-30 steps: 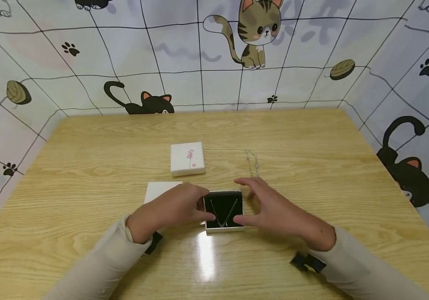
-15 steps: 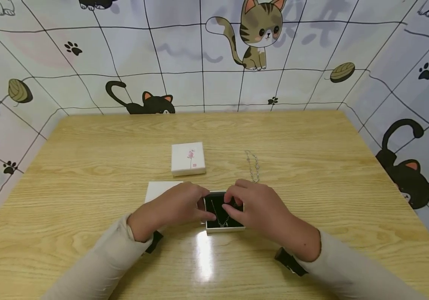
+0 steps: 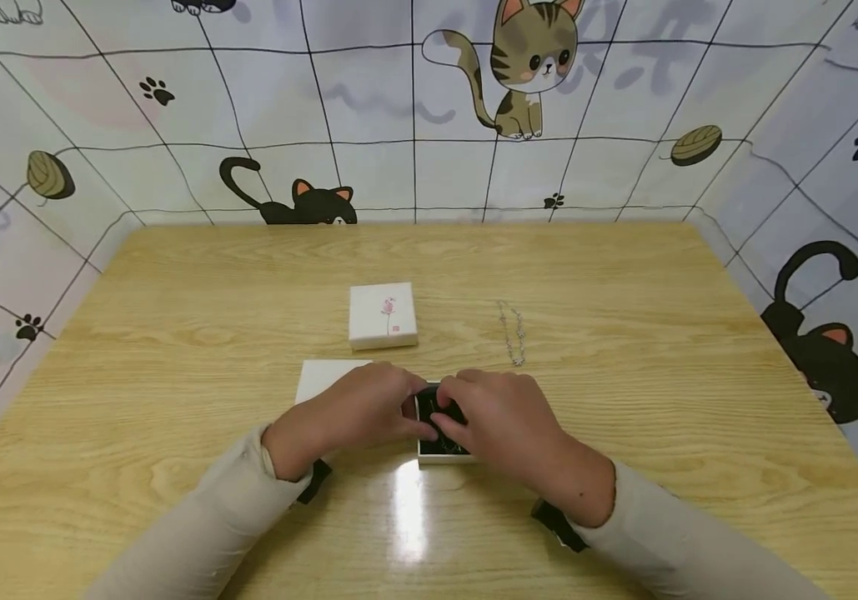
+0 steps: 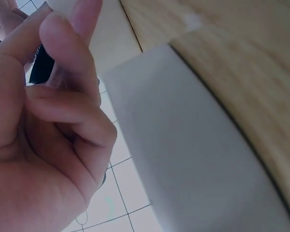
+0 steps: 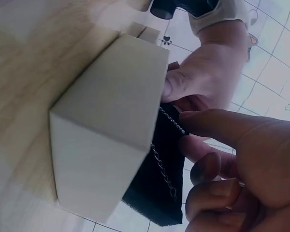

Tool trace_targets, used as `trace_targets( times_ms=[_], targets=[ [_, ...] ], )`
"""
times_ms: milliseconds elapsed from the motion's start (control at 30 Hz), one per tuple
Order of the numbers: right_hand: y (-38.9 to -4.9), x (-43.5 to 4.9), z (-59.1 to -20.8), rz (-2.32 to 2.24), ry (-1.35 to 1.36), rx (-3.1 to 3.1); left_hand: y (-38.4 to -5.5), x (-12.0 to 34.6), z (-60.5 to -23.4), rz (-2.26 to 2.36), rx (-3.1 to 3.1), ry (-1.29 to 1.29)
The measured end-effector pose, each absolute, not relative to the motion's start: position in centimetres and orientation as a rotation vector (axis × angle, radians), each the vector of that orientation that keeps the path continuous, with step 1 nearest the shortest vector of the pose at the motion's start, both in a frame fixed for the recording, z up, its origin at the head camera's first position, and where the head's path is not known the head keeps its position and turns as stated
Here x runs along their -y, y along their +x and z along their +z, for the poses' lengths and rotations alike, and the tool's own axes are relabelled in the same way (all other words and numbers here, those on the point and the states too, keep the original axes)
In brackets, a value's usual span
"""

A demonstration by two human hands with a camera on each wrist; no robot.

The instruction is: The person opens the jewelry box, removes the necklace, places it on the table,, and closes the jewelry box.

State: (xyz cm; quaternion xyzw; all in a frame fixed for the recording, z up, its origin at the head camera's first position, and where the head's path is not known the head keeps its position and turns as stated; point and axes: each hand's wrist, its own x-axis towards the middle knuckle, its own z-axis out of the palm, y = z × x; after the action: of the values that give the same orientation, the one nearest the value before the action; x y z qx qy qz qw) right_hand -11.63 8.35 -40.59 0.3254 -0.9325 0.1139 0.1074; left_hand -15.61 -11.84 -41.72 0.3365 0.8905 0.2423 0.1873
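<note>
In the head view, my left hand [image 3: 361,404] grips the left side of a small white jewelry box [image 3: 445,459], its thumb over the rim. A black padded insert [image 5: 152,186] fills the box and stands partly above the rim in the right wrist view. A silver chain necklace [image 5: 163,170] lies across this insert. My right hand [image 3: 507,421] reaches over the box from the right, thumb and forefinger pinching at the upper end of one chain strand; the exact contact is hard to see. It hides the insert's right part from the head camera.
Behind the box stands another white box [image 3: 383,315] with a pink flower print. A silver bracelet-like chain [image 3: 519,333] lies to its right. A plain white lid or box [image 3: 327,377] sits partly under my left forearm. The wooden table [image 3: 624,333] meets cat-print walls.
My right hand has come in from the box's right edge, its fingers have closed together, and it has shifted left across the insert. My left hand has kept its grip on the box.
</note>
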Motion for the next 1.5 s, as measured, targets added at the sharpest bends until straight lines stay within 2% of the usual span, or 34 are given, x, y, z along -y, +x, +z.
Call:
trace_targets(
  times_ms=[767,1500],
  targets=[
    [-11.75,-7.74,-41.36,0.277,0.840,2.749,-15.88,11.57,-41.57,0.680,-2.555,1.052],
    [-12.35,-8.25,-41.56,0.387,0.918,2.633,-15.94,11.52,-41.79,0.696,-2.527,1.039]
  ],
)
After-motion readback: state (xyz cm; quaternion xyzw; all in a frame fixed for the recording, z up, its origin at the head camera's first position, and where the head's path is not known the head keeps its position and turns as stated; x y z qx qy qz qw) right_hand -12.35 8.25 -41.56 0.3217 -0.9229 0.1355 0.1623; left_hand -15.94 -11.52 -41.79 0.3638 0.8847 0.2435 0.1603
